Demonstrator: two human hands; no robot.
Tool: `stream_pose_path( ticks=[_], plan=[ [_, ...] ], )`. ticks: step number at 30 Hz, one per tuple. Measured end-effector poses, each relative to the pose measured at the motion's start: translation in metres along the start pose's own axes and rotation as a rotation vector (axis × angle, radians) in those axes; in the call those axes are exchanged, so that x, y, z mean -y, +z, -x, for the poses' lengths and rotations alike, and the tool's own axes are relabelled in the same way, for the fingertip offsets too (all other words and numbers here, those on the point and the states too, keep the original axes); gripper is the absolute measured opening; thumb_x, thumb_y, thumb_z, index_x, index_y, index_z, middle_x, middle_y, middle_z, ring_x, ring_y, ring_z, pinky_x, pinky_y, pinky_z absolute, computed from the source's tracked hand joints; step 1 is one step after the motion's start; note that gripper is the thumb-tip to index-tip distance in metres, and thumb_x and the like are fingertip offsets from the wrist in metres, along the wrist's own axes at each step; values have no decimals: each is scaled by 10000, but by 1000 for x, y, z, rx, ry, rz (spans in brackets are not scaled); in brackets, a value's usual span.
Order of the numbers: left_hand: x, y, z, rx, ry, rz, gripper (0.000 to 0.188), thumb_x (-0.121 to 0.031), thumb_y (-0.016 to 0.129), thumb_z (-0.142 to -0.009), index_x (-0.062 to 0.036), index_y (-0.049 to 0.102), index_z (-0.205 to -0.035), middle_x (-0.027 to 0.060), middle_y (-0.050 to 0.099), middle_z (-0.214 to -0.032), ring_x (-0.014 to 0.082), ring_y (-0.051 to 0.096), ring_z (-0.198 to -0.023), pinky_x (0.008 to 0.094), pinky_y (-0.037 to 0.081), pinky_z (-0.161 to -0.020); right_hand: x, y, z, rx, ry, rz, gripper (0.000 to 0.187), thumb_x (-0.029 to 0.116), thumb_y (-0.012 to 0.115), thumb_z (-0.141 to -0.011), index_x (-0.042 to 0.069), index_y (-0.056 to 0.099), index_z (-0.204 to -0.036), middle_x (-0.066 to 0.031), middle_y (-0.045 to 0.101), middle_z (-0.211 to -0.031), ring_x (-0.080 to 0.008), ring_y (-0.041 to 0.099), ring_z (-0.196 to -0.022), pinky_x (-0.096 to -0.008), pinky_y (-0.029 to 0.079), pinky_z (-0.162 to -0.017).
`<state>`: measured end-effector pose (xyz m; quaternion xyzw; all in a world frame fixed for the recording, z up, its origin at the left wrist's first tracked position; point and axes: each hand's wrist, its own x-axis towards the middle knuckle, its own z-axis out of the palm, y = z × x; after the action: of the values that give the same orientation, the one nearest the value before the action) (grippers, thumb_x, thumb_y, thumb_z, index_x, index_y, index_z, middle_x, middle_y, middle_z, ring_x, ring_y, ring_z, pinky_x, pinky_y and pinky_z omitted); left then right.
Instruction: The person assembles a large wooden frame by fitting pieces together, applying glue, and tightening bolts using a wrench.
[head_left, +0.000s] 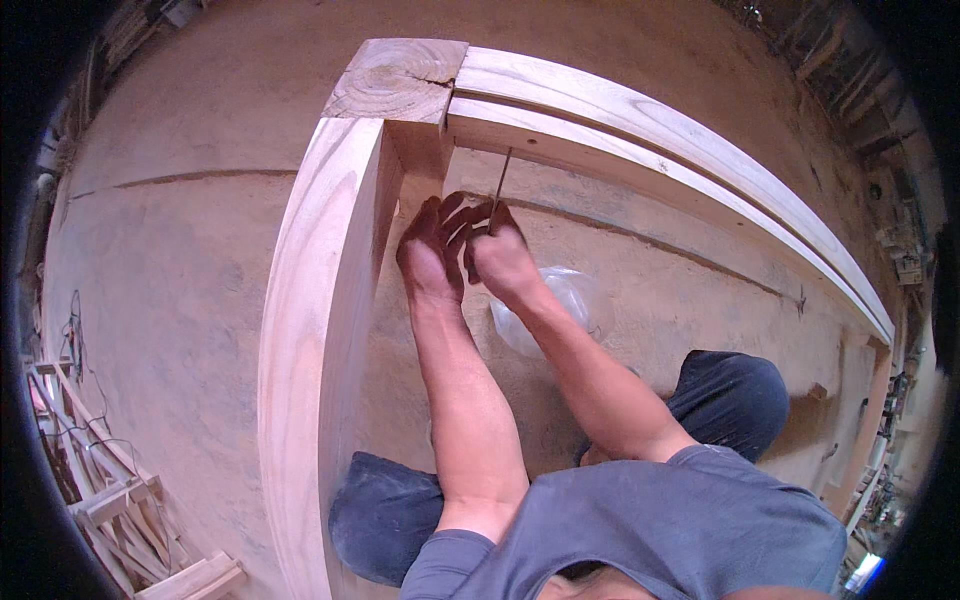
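My right hand (500, 258) is closed around a thin, dark metal rod (504, 175). The rod rises from the fist, and its upper end meets the underside of the wooden rail (600, 150); what lies inside the fist is hidden. Close beside it on the left is my left hand (430, 250), fingers apart and pointing toward the right hand, with nothing visible in them. Both hands are inside the corner of a pale wooden frame, below the square post end (400, 80) and right of the left beam (300, 330).
A clear plastic bag (560, 305) lies on the dusty floor beyond my right forearm. Wooden scraps (130, 500) are piled at the lower left, with a dark cable (75, 330) nearby. The frame's long rail runs to a far right leg (865, 420). My knees are inside the frame.
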<state>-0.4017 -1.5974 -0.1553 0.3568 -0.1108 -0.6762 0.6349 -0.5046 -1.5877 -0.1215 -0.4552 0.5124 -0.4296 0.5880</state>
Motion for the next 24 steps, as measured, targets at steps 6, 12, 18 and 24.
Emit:
stream_pose_path(
  ticks=[6,12,18,24],
  plan=[
    [6,14,4,-31,-25,-24,539,-275,485,-1012,57,354,-1417,241,555,-1314,359,600,-1105,457,472,-954,-52,-37,-39,66,-24,425,229,29,513,-843,-33,532,-1063,-129,616,-695,-227,601,-572,-377,486,-519],
    [4,-14,-6,-42,-24,-15,460,-275,485,-1010,44,439,-1338,214,596,-1250,333,616,-1096,433,481,-911,63,-15,15,255,206,-234,170,43,484,-860,-21,552,-1002,-113,565,-603,-199,572,-520,-343,454,-460],
    [11,26,0,-99,10,-60,438,-257,521,-1001,44,510,-1318,188,645,-1165,280,641,-1002,430,456,-908,-44,-51,-37,-162,-302,761,272,78,548,-867,-53,519,-1103,-215,633,-956,-344,652,-813,-454,525,-700],
    [-8,1,-5,-26,-12,-60,362,-251,482,-1010,28,520,-1238,201,672,-1149,302,660,-985,415,500,-900,67,-5,17,142,186,-162,221,60,505,-833,-31,566,-1025,-109,585,-609,-181,540,-477,-335,447,-448]
  ],
)
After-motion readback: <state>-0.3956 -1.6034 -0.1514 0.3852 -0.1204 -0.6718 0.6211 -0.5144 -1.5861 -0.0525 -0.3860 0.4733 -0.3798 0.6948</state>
